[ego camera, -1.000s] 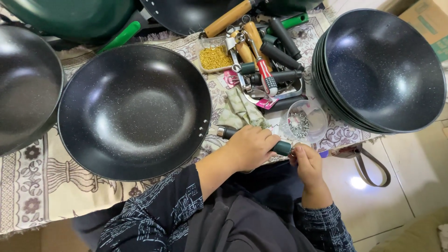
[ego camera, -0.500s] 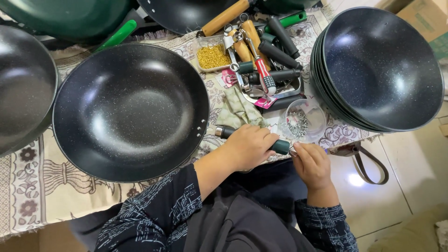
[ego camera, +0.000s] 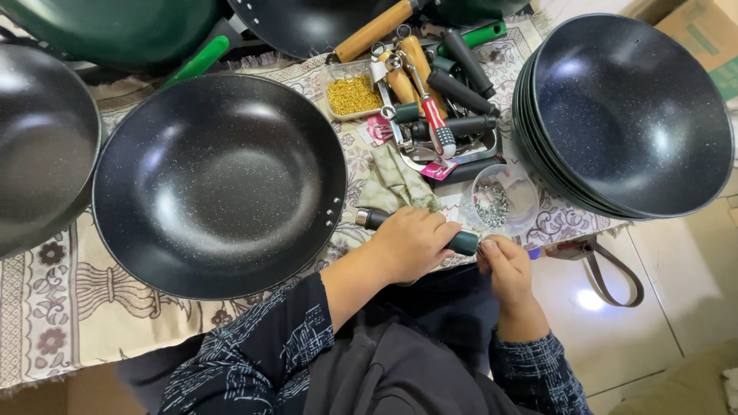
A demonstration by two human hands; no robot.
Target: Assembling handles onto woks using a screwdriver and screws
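- Left hand point(ego camera: 411, 244): fingers curled tight around a dark green pan handle point(ego camera: 463, 243), just beside the black wok point(ego camera: 219, 184).
- Right hand point(ego camera: 507, 267): fingertips pinched together at the handle's end, near a clear bowl of screws point(ego camera: 503, 200).

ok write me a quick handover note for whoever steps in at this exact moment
Left hand: wrapped around the dark green cylindrical pan handle, held level at the table edge.
Right hand: fingertips at the handle's outer end; any small part between them is too small to tell.
Nearby: black speckled wok with no handle fitted, rivet holes facing the hands; clear round tub of small metal fasteners; tray of spare handles and tools; stack of black woks.
Done: handle picked up.
Left: handle not yet on the wok.
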